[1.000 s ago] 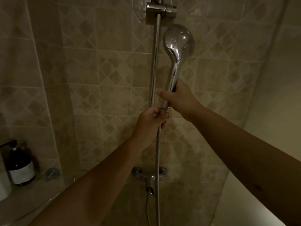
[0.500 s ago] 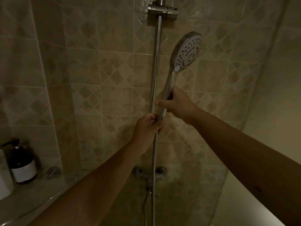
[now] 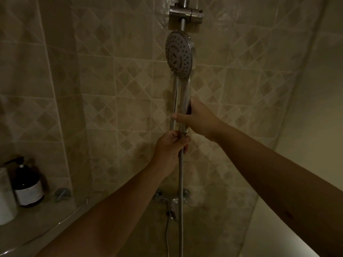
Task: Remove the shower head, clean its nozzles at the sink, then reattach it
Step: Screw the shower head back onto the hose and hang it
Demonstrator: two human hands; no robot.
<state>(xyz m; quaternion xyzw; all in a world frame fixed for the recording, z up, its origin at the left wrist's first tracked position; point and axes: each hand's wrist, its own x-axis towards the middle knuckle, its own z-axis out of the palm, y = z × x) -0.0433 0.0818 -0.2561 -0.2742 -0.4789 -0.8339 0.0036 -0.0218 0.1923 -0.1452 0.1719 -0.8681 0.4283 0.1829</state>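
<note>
The chrome shower head (image 3: 178, 55) stands upright in front of the wall rail, its round nozzle face turned toward me and slightly left. My right hand (image 3: 199, 118) grips the lower part of its handle. Just below, my left hand (image 3: 171, 145) is closed around the joint where the metal hose (image 3: 181, 191) meets the handle. The hose hangs straight down to the mixer tap (image 3: 173, 199). The rail's slider bracket (image 3: 186, 14) sits right above the head, with nothing in it.
Beige tiled walls surround the shower. A dark pump bottle (image 3: 27, 184) and part of a white container (image 3: 5, 199) stand on a ledge at the lower left. A small metal fitting (image 3: 62, 193) sits beside the bottle.
The shower head has rotated in my hands: its chrome back faced me, then the nozzle face came round from the right to face me. It now stands upright in line with the rail.
</note>
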